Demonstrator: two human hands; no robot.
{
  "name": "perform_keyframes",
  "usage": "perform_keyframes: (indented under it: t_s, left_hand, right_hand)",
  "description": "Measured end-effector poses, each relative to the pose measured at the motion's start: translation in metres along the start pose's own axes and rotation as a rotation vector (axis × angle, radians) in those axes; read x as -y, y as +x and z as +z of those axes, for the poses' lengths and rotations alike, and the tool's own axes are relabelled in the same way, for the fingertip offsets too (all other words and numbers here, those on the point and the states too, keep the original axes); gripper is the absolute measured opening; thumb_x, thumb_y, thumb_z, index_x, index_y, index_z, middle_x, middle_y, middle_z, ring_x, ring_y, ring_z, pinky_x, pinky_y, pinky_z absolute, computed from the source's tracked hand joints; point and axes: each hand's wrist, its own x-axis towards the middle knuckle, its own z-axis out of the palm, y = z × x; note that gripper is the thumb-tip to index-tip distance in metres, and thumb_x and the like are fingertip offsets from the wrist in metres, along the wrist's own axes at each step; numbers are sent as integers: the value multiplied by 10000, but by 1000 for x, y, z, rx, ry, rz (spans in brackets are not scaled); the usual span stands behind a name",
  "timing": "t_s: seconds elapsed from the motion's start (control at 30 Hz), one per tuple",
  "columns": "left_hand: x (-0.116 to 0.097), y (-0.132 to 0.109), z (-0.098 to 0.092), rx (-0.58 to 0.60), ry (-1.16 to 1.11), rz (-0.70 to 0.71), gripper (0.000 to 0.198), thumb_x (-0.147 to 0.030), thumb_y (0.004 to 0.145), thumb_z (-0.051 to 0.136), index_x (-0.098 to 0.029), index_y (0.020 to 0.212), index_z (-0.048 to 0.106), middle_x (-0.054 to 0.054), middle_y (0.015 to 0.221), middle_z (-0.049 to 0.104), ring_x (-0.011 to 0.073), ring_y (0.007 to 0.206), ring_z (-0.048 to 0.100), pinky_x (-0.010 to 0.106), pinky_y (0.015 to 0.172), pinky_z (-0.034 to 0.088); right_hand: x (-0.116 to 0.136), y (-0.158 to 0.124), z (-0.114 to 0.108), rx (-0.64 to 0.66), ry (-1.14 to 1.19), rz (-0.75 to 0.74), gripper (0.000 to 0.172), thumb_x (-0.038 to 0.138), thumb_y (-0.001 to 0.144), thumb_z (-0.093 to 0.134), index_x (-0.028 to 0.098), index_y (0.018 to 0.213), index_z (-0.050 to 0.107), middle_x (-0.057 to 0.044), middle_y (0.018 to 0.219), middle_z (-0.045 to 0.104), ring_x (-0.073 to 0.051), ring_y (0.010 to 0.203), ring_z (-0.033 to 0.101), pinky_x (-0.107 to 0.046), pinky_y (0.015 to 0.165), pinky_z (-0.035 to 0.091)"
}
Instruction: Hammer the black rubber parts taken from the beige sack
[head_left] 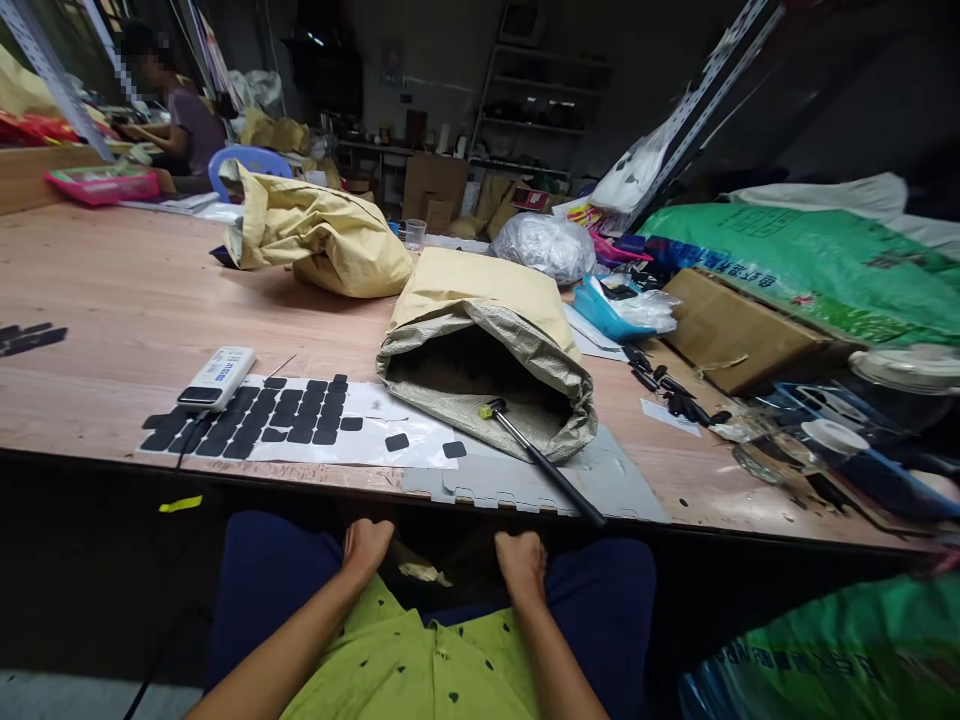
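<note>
Dial centred on the open kraft sack (484,283); 12 points away from the person.

Hands: left hand (367,547) at 7, right hand (523,565) between 5 and 6, both below the near edge of the surface (112,300). Fingers curled into loose fists, well apart from each other; nothing visible in either. Whether something small sits inside the curl, cannot tell.

Positions: sack lies on its side, mouth facing 6, interior too dark to read. Hammer (559,480) at 5, head at the lower lip of the mouth, handle running out over a grey sheet (630,490). Black square pads (289,410) between 8 and 9, on white backing (375,447). White corded device (219,380) at 9, resting over the pads' far corner. Second kraft sack (337,245) at 10, mouth bunched. Small black parts (664,390) at 3; cardboard box (750,320) beyond them.

Progress (judged): sack is open; most pads sit in close rows, two lie singly toward the hammer side. Hammer unheld, no handwork under way. Amount remaining: not determinable, contents hidden.
</note>
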Motion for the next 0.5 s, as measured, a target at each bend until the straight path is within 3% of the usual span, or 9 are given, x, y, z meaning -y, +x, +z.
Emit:
perform_keyframes:
  t_s: [0.07,0.1,0.2,0.23,0.3,0.37,0.5]
  left_hand:
    - [-10,-17,4,80,18,117,216,-221,725,585,-169,525,524,-5,500,456,164,571,528,268,546,325]
    - [-15,-28,5,147,-5,217,189,-208,706,595,-171,543,507,-29,503,431,132,547,481,251,531,300]
    - [-37,-61,-1,410,-86,515,164,-202,684,603,-175,581,479,-66,512,408,82,515,381,214,497,259]
    - [-47,-70,-7,487,-96,587,183,-218,688,609,-174,573,474,-67,510,417,77,506,374,208,486,256]
    - [-72,-81,-20,568,-82,749,206,-241,703,629,-168,569,490,-62,516,453,70,498,395,203,477,260]
    - [-105,-76,-35,485,-37,902,209,-262,728,636,-166,580,525,-55,522,486,73,496,426,208,486,272]
    - [-175,-18,-54,59,-37,957,173,-272,836,555,-172,708,614,-3,652,598,118,601,520,226,579,385]
  right_hand:
    - [2,-12,-11,-3,-66,22,178,285,733,669,141,629,675,-178,717,674,-343,863,665,-377,697,507]
    - [4,-20,-16,26,-101,-26,167,290,723,652,153,631,678,-158,703,680,-321,829,671,-366,697,510]
    - [12,-44,-34,197,105,-341,292,376,845,528,174,865,738,-111,892,730,-222,826,685,-305,746,537]
    - [17,-49,-41,214,170,-426,309,385,874,506,181,885,738,-104,921,731,-207,844,685,-292,759,540]
    - [30,-50,-57,126,235,-573,269,359,889,521,193,910,732,-90,942,725,-197,870,677,-295,787,541]
    - [47,-37,-73,-30,247,-690,219,315,887,539,205,939,721,-75,945,714,-194,899,663,-318,839,530]
    - [78,21,-92,-326,64,-750,231,305,883,515,202,935,715,-85,964,690,-216,943,617,-378,902,486]
